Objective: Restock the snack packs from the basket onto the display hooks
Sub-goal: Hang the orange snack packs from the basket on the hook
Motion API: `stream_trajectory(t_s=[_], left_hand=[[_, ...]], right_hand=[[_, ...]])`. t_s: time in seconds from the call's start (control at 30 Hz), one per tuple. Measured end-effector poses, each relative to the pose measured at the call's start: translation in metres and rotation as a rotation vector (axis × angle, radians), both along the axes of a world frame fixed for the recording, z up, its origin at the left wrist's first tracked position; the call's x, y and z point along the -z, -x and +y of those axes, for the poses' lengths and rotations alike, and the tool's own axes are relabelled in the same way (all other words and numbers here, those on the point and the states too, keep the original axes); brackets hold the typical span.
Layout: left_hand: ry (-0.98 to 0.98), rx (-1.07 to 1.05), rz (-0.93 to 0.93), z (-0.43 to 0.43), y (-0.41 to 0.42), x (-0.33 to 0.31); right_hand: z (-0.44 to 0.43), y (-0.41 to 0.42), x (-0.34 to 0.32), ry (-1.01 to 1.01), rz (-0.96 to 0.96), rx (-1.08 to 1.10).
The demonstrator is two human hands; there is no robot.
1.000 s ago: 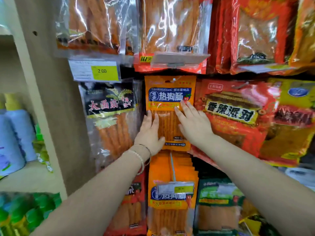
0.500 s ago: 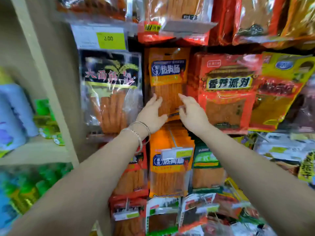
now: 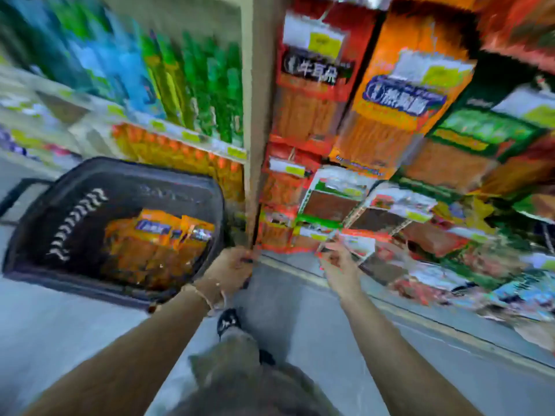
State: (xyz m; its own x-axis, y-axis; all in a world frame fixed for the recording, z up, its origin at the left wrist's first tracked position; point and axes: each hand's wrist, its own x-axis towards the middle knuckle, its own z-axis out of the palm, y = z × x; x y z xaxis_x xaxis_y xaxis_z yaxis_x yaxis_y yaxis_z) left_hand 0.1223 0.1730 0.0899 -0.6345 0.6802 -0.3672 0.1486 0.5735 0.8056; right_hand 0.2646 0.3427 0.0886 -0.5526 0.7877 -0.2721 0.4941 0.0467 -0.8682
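The view is blurred by motion. A dark basket (image 3: 75, 199) stands on the floor at the left with several orange snack packs (image 3: 156, 238) lying in it. Orange packs of the same kind (image 3: 399, 115) hang on the display hooks at the upper right. My left hand (image 3: 232, 270), a bracelet on its wrist, hangs low beside the basket's right rim and holds nothing. My right hand (image 3: 338, 262) is in front of the lowest hanging packs with its fingers relaxed and nothing in it.
A beige shelf post (image 3: 255, 115) divides the hook display from shelves of green and blue bottles (image 3: 180, 79) on the left. Red and green snack packs (image 3: 468, 136) hang around the orange ones. My leg and shoe (image 3: 228, 322) are on the grey floor below.
Both hands have left the hanging orange pack and dropped low. The view has swung down and left, which brings the basket and floor into sight.
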Motion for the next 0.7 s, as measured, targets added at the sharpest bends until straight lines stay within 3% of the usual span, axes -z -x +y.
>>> stream_trajectory(t_s=[0.1,0.2,0.33,0.47,0.7], left_hand=[[0.268,-0.168,-0.124,-0.086,-0.028,0.053],[0.532,-0.121,-0.221,-0.151,-0.044,0.076],[0.556,-0.306,-0.301,-0.201,-0.02,0.084],[0.581,-0.302,-0.37,-0.235,0.024,0.083],[0.376,-0.357,-0.544,-0.268,0.146,0.075]], right_hand=[[-0.051,-0.021,0.052,0.193,-0.289,-0.153],[-0.087,-0.039,0.079,0.368,-0.514,-0.298],[-0.113,-0.023,0.092,0.265,-0.719,-0.661],[-0.133,0.032,0.09,0.25,-0.698,-0.724],[-0.18,0.158,0.074,0.363,-0.474,-0.49]])
